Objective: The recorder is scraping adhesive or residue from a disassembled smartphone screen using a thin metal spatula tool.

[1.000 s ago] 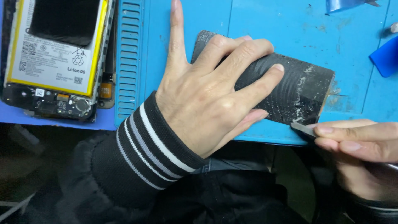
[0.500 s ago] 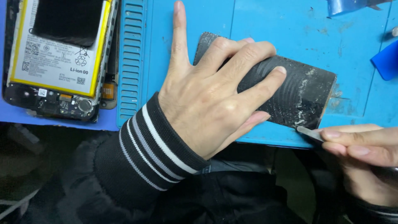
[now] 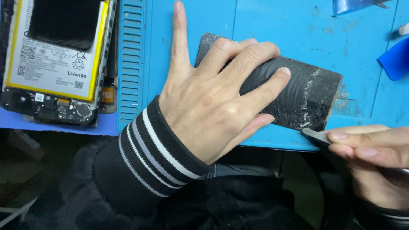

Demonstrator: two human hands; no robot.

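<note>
My left hand [image 3: 213,98] lies flat on a dark phone back cover [image 3: 304,91] smeared with grey glue residue, pressing it onto the blue work mat [image 3: 277,25]. The fingers are spread across the cover's left half. My right hand [image 3: 375,157] comes in from the lower right and pinches a thin metal pry tool [image 3: 314,135]. The tool's tip touches the cover's near right corner.
An opened phone body [image 3: 59,64] with a yellow-edged battery and bare circuit board lies at the upper left, beside the mat's ribbed strip [image 3: 130,64]. A blue plastic pick [image 3: 394,59] lies at the right edge, and a clear blue film piece [image 3: 353,5] at the top.
The tool tip in my right hand has stayed at the cover's near right corner, shifting only slightly. My left hand keeps pressing the cover in the same pose.
</note>
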